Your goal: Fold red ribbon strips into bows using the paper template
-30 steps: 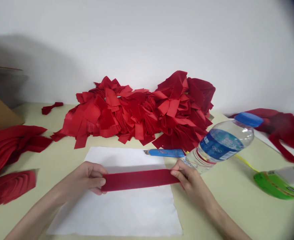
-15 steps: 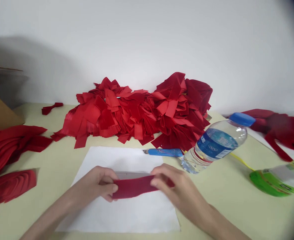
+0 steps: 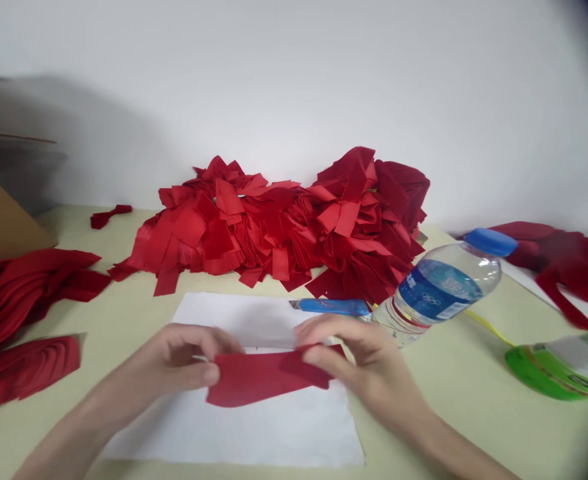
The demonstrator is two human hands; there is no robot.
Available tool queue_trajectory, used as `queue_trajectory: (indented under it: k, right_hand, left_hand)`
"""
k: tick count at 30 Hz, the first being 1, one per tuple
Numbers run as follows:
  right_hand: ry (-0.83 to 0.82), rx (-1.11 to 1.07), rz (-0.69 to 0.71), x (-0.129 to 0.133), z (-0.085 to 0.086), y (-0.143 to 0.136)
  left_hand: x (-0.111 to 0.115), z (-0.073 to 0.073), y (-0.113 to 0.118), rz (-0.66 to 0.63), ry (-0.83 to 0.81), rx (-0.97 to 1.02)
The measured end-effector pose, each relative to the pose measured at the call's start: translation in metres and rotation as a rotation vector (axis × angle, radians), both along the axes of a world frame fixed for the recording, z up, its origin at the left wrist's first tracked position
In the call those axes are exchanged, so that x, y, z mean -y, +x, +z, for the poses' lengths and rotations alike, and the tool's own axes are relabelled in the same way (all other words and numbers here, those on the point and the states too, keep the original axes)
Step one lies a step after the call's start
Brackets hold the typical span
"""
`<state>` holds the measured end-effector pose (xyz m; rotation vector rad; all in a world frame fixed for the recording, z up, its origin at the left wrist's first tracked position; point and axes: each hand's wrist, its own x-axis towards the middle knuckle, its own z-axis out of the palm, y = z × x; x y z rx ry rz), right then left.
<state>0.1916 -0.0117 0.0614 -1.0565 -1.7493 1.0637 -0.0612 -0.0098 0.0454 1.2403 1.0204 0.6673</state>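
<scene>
A red fabric strip (image 3: pixel 259 379) is stretched between my two hands, above a white sheet of paper (image 3: pixel 274 433) on the table. My left hand (image 3: pixel 184 360) pinches the strip's left end between thumb and fingers. The right end, which looks folded over, is in the grip of my right hand (image 3: pixel 349 353). Just beyond the hands a blue utility knife (image 3: pixel 331 307) lies at the paper's far edge, its blade tip pointing left.
A large heap of red strips (image 3: pixel 274 233) lies against the wall. More red strips (image 3: pixel 29 293) are at the left, beside a cardboard box (image 3: pixel 4 220). On the right are a tilted water bottle (image 3: pixel 439 287) and a green bottle (image 3: pixel 559 367).
The strip has turned so that more of its face shows, and its left end hangs lower. My left hand has shifted slightly left. The whole view has moved a little.
</scene>
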Motion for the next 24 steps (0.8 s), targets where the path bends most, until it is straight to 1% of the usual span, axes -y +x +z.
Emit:
queue_trajectory:
  k: [2,3,5,6,7,8,9,11,13,15,17,19,21,24]
  right_hand:
    - [-0.047,-0.155,-0.06,-0.006,0.01,0.017]
    - [-0.074,-0.234,-0.065,-0.008,0.013,0.026]
    - [-0.138,-0.342,-0.086,-0.013,0.016,0.042]
    - [-0.174,-0.357,-0.092,-0.016,0.014,0.049]
    - [-0.211,-0.347,-0.104,-0.017,0.011,0.054]
    - [-0.252,-0.312,-0.112,-0.019,0.007,0.057]
    - [-0.291,-0.26,-0.117,-0.02,0.002,0.059]
    - [-0.35,-0.136,-0.121,-0.022,-0.01,0.059]
    - [-0.377,-0.024,-0.088,-0.024,-0.02,0.056]
    - [-0.375,0.059,-0.018,-0.027,-0.027,0.052]
    - [-0.353,0.12,0.072,-0.03,-0.03,0.048]
    - [-0.312,0.166,0.132,-0.033,-0.029,0.043]
    - [-0.278,0.207,0.164,-0.036,-0.027,0.035]
    - [-0.263,0.26,0.187,-0.039,-0.024,0.022]
  left_hand:
    - [-0.001,0.003,-0.016,0.142,0.048,0.097]
    - [-0.001,0.004,-0.025,0.213,0.05,0.142]
    - [-0.002,0.002,-0.041,0.356,0.086,0.246]
    - [-0.003,0.001,-0.048,0.391,0.118,0.289]
    - [-0.003,0.0,-0.054,0.376,0.147,0.309]
    - [-0.004,-0.001,-0.059,0.321,0.17,0.287]
    - [-0.006,-0.001,-0.063,0.252,0.188,0.225]
    - [-0.009,0.002,-0.062,0.121,0.196,0.008]
    - [-0.014,0.005,-0.052,0.027,0.171,-0.225]
    - [-0.02,0.004,-0.034,-0.092,0.145,-0.367]
    - [-0.026,-0.002,-0.012,-0.192,0.181,-0.388]
    - [-0.031,-0.014,0.008,-0.257,0.195,-0.42]
    - [-0.034,-0.027,0.021,-0.27,0.217,-0.469]
    - [-0.034,-0.039,0.029,-0.236,0.274,-0.567]
